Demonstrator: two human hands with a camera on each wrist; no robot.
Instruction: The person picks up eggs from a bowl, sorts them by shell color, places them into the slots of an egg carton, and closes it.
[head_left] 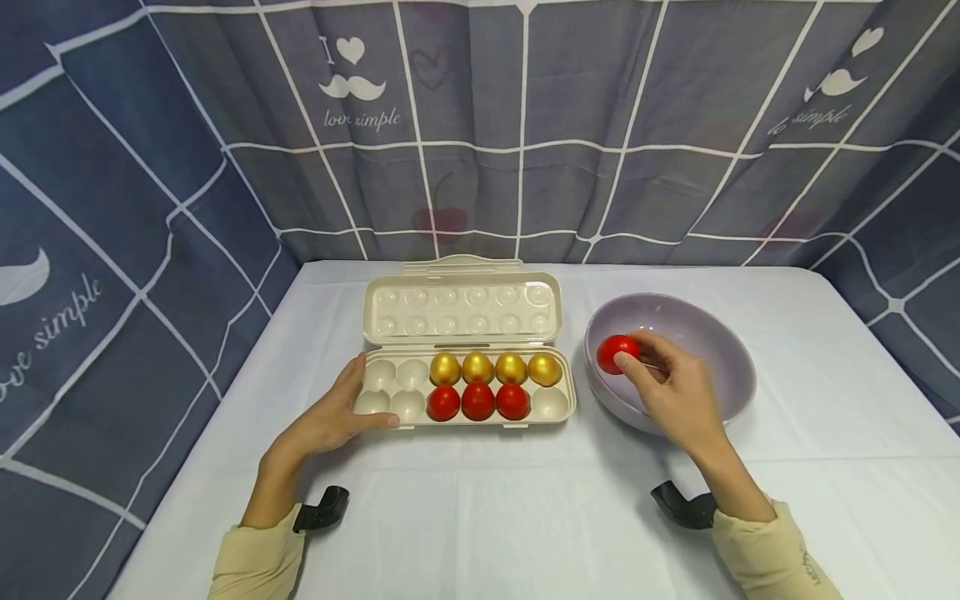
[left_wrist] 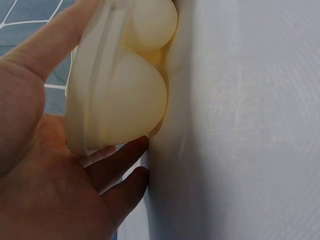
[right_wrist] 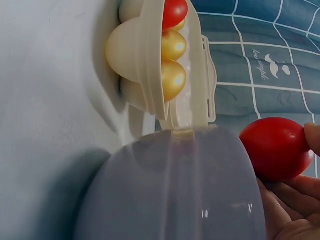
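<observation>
My right hand [head_left: 678, 389] pinches a red egg [head_left: 617, 354] between thumb and fingers, over the left part of a lilac bowl [head_left: 720, 358]. In the right wrist view the red egg [right_wrist: 276, 149] shows just past the bowl's rim. The left hand [head_left: 330, 417] grips the left end of an open cream egg carton [head_left: 555, 421], thumb along the front edge and fingers round the side. Several gold eggs [head_left: 477, 367] sit in its back row. Three red eggs [head_left: 477, 402] fill middle places of the front row. Bare cups show at the left end and front right corner.
The carton's lid [head_left: 462, 310] lies folded back behind its base. A white cloth [head_left: 480, 517] covers the table. Grey-blue printed curtains [head_left: 480, 125] hang behind and at both sides. Black wrist mounts [head_left: 322, 509] stick out near both sleeves.
</observation>
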